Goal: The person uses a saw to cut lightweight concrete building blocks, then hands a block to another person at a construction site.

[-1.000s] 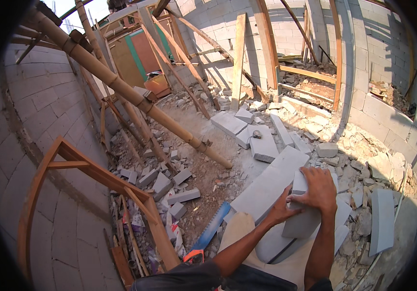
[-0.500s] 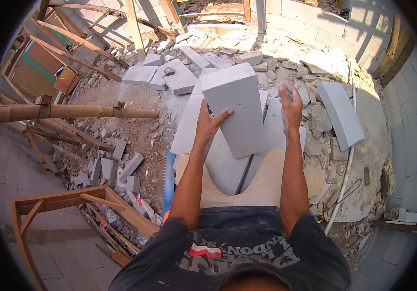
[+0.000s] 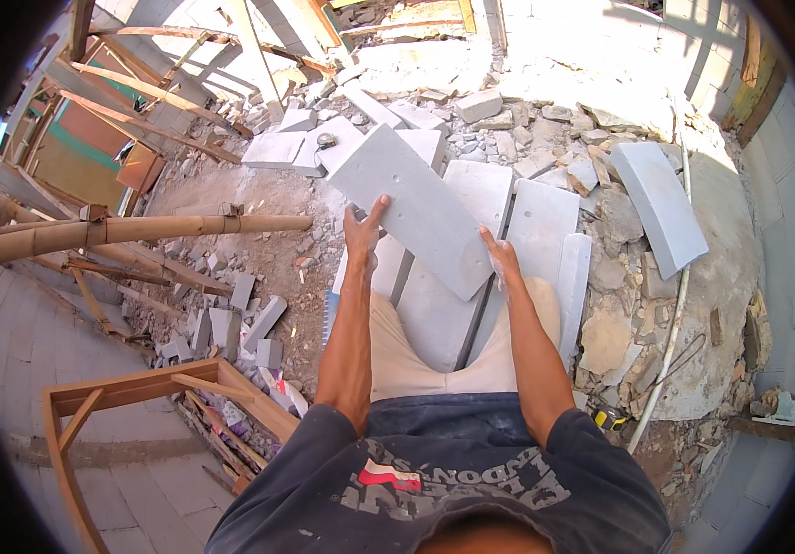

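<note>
A light grey aerated concrete block (image 3: 416,217) is held up in front of me, tilted so that it slants from upper left to lower right. My left hand (image 3: 363,229) grips its left edge, the thumb lying over the broad face and the other fingers behind it. At the lower right edge, my right hand (image 3: 501,256) holds on with its thumb on the face; its other fingers are partly hidden. Under the held block, several long grey blocks (image 3: 545,217) lie side by side with dark gaps between them, reaching back between my legs.
Another block (image 3: 661,208) leans on rubble at the right beside a thin pale pipe (image 3: 665,346). A yellow tape measure (image 3: 610,420) lies near my right hip. Bamboo poles (image 3: 148,229) and a wooden frame (image 3: 134,383) stand at the left. More blocks (image 3: 277,150) and rubble lie ahead.
The block has turned from nearly upright to a leftward slant. My right hand, apart from it before, has come down onto its lower right edge. My left hand has shifted slightly left.
</note>
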### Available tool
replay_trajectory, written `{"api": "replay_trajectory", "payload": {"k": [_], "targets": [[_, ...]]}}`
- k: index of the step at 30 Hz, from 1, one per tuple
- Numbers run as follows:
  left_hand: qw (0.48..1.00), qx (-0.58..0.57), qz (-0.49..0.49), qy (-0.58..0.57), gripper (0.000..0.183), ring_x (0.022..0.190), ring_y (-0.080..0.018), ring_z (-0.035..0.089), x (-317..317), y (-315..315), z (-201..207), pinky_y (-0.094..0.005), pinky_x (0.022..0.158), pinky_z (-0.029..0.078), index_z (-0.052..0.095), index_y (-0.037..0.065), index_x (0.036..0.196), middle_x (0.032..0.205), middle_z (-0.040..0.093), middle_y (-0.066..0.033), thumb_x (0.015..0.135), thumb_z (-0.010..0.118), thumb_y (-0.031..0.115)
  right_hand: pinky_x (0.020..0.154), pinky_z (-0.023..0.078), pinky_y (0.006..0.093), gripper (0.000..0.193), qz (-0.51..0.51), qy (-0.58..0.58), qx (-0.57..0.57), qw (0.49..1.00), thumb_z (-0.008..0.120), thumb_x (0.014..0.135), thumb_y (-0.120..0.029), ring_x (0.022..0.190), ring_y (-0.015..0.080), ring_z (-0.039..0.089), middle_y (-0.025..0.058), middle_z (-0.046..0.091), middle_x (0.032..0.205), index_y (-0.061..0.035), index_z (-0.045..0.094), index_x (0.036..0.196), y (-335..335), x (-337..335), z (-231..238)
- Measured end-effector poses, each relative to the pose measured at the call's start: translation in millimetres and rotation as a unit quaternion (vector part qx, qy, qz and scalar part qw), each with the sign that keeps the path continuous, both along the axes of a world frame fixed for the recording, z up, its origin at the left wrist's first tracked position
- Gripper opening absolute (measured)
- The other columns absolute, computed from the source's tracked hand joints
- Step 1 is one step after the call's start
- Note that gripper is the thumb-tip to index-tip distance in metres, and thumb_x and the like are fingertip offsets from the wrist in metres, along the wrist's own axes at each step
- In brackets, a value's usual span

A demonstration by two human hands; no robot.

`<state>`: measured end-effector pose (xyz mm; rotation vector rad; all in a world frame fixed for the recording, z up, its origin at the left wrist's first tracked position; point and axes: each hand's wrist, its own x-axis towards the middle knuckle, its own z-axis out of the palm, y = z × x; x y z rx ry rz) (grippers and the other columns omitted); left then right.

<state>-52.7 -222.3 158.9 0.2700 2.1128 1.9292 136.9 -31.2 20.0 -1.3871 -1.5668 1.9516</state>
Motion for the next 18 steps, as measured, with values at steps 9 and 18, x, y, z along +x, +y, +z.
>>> {"api": "replay_trajectory", "payload": {"k": [9,18], "targets": [[0.976,0.029,0.121,-0.178,0.102,0.109,-0.0329,0.067,-9,-43,-74,-0.0523,0.08,0.059,0.042,0.002,0.149,0.132,0.062,-0.0174,0.077,0.088,0.058,0.108,0.046,0.0461,0.1,-0.083,-0.03,0.094,0.992,0.078,0.077,-0.071,0.126,0.0402,0.06,0.0245,0.064,0.131,0.0052,0.056,0.138,-18,-18,-22],[0.93,0.063,0.144,-0.332,0.095,0.127,-0.0445,0.056,-26,-88,-153,-0.0698,0.094,0.048,0.049,0.003,0.148,0.144,0.055,-0.02,0.083,0.078,0.067,0.109,0.045,0.0561,0.096,-0.005,-0.207,0.203,0.957,0.073,0.08,-0.072,0.136,0.0416,0.049,0.0231,0.055,0.141,-0.0029,0.051,0.144,-39,-47,-17]]}}
